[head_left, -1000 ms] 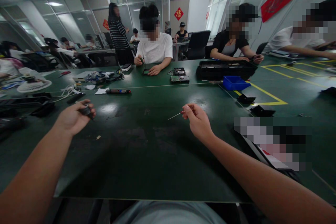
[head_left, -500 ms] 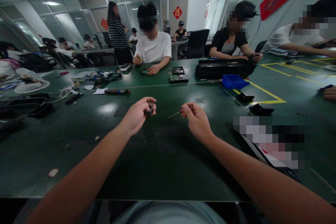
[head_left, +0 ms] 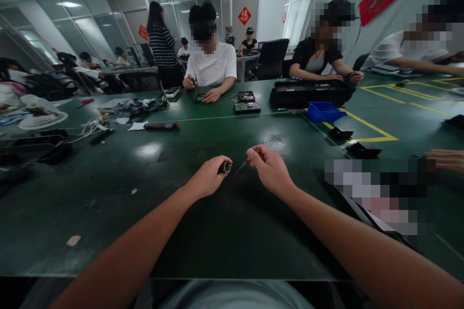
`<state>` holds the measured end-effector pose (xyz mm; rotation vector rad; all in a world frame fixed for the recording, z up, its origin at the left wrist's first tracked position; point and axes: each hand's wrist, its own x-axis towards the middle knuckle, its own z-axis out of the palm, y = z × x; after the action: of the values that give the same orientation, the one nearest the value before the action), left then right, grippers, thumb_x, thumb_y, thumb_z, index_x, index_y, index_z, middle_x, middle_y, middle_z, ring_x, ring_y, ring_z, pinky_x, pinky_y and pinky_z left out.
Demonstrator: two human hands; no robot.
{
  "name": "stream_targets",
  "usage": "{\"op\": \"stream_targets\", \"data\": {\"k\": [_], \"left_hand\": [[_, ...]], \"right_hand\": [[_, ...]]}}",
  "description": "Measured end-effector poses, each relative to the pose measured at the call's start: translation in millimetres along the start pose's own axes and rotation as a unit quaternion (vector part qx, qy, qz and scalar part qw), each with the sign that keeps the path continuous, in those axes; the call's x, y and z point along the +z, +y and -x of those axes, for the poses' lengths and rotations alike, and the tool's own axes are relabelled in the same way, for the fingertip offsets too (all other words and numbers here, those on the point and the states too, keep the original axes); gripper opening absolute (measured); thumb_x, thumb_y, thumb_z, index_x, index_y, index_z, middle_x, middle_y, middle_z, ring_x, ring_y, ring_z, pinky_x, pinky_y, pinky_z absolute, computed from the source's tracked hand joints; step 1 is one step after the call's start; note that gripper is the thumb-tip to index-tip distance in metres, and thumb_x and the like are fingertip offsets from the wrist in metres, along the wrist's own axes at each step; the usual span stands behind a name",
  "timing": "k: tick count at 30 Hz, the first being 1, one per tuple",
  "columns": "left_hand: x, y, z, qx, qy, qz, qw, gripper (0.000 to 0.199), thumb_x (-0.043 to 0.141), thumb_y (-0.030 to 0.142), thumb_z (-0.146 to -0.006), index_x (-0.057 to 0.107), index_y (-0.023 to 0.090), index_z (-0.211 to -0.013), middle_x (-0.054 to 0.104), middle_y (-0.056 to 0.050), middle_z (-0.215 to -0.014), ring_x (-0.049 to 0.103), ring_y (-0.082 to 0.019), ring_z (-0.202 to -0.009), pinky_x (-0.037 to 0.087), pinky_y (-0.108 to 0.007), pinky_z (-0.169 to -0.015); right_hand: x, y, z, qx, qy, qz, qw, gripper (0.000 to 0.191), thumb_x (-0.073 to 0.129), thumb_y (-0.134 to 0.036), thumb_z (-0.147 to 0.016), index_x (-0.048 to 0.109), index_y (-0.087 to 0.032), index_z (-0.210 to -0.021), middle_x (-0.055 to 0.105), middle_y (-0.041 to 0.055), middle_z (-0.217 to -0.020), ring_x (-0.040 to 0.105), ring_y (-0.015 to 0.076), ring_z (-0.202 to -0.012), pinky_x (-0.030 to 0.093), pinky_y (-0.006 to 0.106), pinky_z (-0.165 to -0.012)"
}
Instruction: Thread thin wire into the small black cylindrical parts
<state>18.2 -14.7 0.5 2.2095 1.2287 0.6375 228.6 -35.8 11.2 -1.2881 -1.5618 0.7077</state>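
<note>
Above the green table, my left hand (head_left: 207, 177) is closed around a small black cylindrical part (head_left: 224, 168), its round, pale-rimmed end facing right. My right hand (head_left: 271, 169) pinches a thin screwdriver (head_left: 242, 167) by its reddish handle, which the fingers partly cover. The screwdriver's slim metal shaft slopes down to the left, its tip close to the black part but apart from it.
A dark pen-like tool (head_left: 161, 126) lies beyond my left hand, near tangled cables (head_left: 90, 128). Hard drives (head_left: 247, 107), a blue tray (head_left: 325, 112) and a long black housing (head_left: 311, 93) stand farther back. Co-workers sit opposite and to the right.
My left hand has moved right and toward me, turning the black part's round end toward the screwdriver. The screwdriver's shaft now points down more steeply; my right hand has barely shifted.
</note>
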Motion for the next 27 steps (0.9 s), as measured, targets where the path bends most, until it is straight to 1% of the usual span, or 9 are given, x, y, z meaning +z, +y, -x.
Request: {"op": "stream_targets", "data": {"k": [2,4,8,11,14,21,27], "left_hand": [[-0.7,-5.7,-2.4,0.031,-0.012,-0.006,0.999,0.034,0.063,0.009,-0.083,0.067,0.02,-0.115,0.066,-0.007,-0.118,0.06,-0.024,-0.111,0.045,-0.042,-0.102],[-0.1,-8.6,-3.9,0.056,-0.006,-0.003,0.998,0.035,0.064,0.008,-0.083,0.068,0.021,-0.116,0.066,-0.006,-0.121,0.06,-0.023,-0.114,0.043,-0.042,-0.106],[1.5,-8.8,-4.2,0.035,0.024,0.016,0.999,0.037,0.064,0.013,-0.085,0.066,0.021,-0.121,0.067,-0.008,-0.12,0.061,-0.025,-0.112,0.045,-0.043,-0.103],[1.4,-8.7,-4.0,0.035,0.033,0.023,0.999,0.034,0.067,0.016,-0.085,0.068,0.021,-0.118,0.067,-0.008,-0.119,0.061,-0.026,-0.112,0.045,-0.044,-0.103],[2.1,-9.8,-4.3,0.038,0.043,0.029,0.998,0.034,0.068,0.017,-0.084,0.069,0.021,-0.118,0.068,-0.008,-0.119,0.062,-0.025,-0.112,0.045,-0.044,-0.104],[5.3,-12.1,-4.6,0.039,0.058,0.036,0.997,0.038,0.067,0.019,-0.086,0.066,0.022,-0.123,0.067,-0.007,-0.124,0.061,-0.024,-0.116,0.043,-0.042,-0.106],[4.3,-12.6,-4.1,0.034,0.064,0.04,0.997,0.04,0.068,0.019,-0.085,0.065,0.022,-0.125,0.068,-0.006,-0.123,0.061,-0.024,-0.115,0.043,-0.041,-0.104]], "right_hand": [[-1.9,-4.3,1.9,-0.005,-0.012,0.019,1.0,0.032,0.052,-0.047,-0.095,0.063,-0.021,-0.08,0.058,-0.0011,-0.066,0.054,0.0157,-0.06,0.039,0.03,-0.059],[-2.5,-6.5,3.6,-0.015,-0.015,0.013,1.0,0.031,0.053,-0.046,-0.094,0.063,-0.021,-0.08,0.059,-0.0011,-0.066,0.054,0.0153,-0.06,0.04,0.03,-0.058],[-1.8,-7.7,5.6,-0.029,0.012,-0.04,0.999,0.023,0.054,-0.042,-0.094,0.063,-0.021,-0.087,0.066,0.0016,-0.075,0.061,0.0171,-0.069,0.047,0.031,-0.065],[-1.7,-8.4,5.7,-0.037,0.04,-0.074,0.996,0.02,0.055,-0.04,-0.094,0.063,-0.022,-0.09,0.069,0.0031,-0.08,0.065,0.0179,-0.073,0.051,0.033,-0.07],[-1.3,-8.4,5.2,-0.04,0.044,-0.092,0.994,0.019,0.056,-0.04,-0.094,0.062,-0.022,-0.092,0.07,0.0039,-0.082,0.066,0.0184,-0.075,0.053,0.035,-0.072],[1.7,-4.2,4.8,-0.034,0.047,-0.1,0.993,0.019,0.055,-0.04,-0.094,0.062,-0.021,-0.096,0.072,0.0052,-0.085,0.068,0.0199,-0.079,0.054,0.038,-0.077],[0.4,-3.6,4.1,-0.032,0.051,-0.087,0.994,0.019,0.054,-0.039,-0.095,0.061,-0.021,-0.097,0.072,0.0059,-0.087,0.069,0.0206,-0.081,0.054,0.039,-0.078]]}}
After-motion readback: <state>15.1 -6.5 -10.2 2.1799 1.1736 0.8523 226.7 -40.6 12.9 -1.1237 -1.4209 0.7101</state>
